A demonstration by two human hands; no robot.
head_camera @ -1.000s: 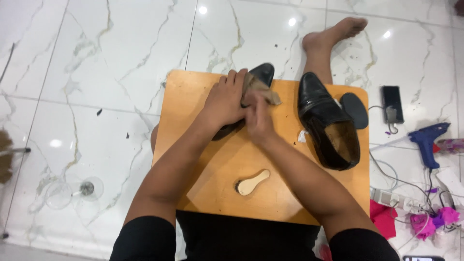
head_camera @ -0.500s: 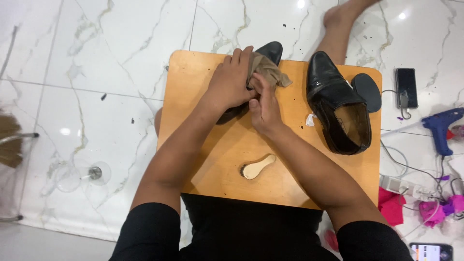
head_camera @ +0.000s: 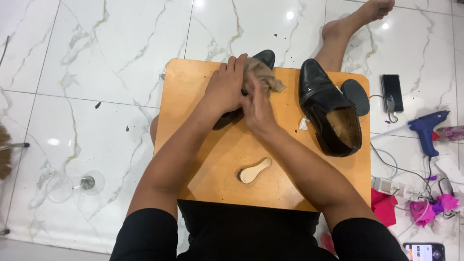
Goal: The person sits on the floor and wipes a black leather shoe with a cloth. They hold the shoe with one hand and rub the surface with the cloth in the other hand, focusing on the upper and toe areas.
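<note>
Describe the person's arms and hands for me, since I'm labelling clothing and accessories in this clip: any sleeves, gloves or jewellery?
Both arms are bare from the short black sleeves at the upper arms down to the fingers. The left hand and right hand wear no gloves. No watch, bracelet or ring shows on the parts in view. The black top covers the shoulders and torso.

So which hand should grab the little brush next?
Probably the right hand. It only presses the tan cloth on the shoe, and its arm passes beside the brush. The left hand grips and steadies the shoe, so it looks busier.
</note>
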